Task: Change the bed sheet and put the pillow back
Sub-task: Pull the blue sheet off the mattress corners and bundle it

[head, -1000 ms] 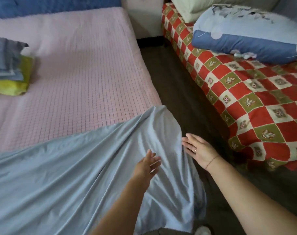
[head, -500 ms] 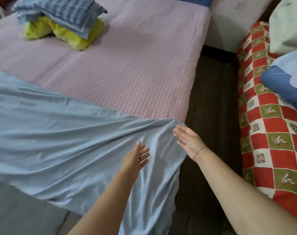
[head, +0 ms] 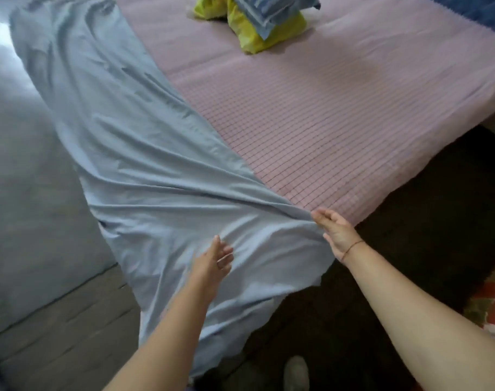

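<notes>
Bedroom, mid-change: pale blue sheet (head: 144, 165) covers only the bed's (head: 339, 122) 9 o'clock strip w/ pink mattress bare, left hand (head: 214, 262) flat and open on it, right hand (head: 335, 231) open at its corner, approx. halfway; pillow (head: 264, 21) waits at 12.

Blue sheet (head: 144, 176) draped over pink mattress (head: 325, 122) corner; left hand (head: 214, 262), right hand (head: 335, 231) flat on it (fingers spread).

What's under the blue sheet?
The pink checked mattress cover runs under the blue sheet where the two meet, so the bed carries on below. How far the pink goes is hidden. Both hands are open at the sheet's corner.
</notes>
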### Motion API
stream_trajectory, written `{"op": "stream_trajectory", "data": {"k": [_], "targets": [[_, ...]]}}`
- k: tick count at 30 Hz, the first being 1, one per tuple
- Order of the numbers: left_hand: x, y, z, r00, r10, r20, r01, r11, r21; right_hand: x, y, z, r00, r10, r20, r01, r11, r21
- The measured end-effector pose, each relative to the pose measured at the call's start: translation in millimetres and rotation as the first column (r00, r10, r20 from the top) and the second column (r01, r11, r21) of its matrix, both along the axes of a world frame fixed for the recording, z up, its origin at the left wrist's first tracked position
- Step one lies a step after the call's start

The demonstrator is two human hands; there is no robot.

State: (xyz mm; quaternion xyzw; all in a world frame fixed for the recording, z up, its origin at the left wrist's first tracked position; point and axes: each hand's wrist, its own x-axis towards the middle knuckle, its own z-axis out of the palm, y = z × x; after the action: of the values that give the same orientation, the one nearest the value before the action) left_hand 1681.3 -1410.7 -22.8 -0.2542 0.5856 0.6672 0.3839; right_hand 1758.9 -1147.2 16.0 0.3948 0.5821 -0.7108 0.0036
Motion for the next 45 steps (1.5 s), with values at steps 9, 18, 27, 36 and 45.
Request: {"op": "stream_trajectory", "data": {"k": [9,18,27,36,45], "targets": [[110,-5,-29,0.946,0.304,0.114,-0.309,0.951,0.025,-12,27,-51,0.932,0.299,0.203,-0.346,0.901,0.262],[161,10,-53,0.939,0.316,0.139,-0.326,0.944,0.053,20,40,-91,0.818,0.437,0.375,-0.554,0.775,0.305],[220,47,-50,0.899,0.368,0.238,-0.390,0.920,0.047,103,5,-88,0.726,0.634,0.265,-0.634,0.767,-0.098],[253,90,-18,0.833,0.147,0.533,-0.363,0.872,0.327,148,-20,-35,0.857,0.508,-0.086,-0.455,0.669,-0.587],[266,131,-3,0.830,0.028,0.556,-0.356,0.796,0.490,143,15,13,0.896,0.371,-0.242,-0.418,0.528,-0.739]]}}
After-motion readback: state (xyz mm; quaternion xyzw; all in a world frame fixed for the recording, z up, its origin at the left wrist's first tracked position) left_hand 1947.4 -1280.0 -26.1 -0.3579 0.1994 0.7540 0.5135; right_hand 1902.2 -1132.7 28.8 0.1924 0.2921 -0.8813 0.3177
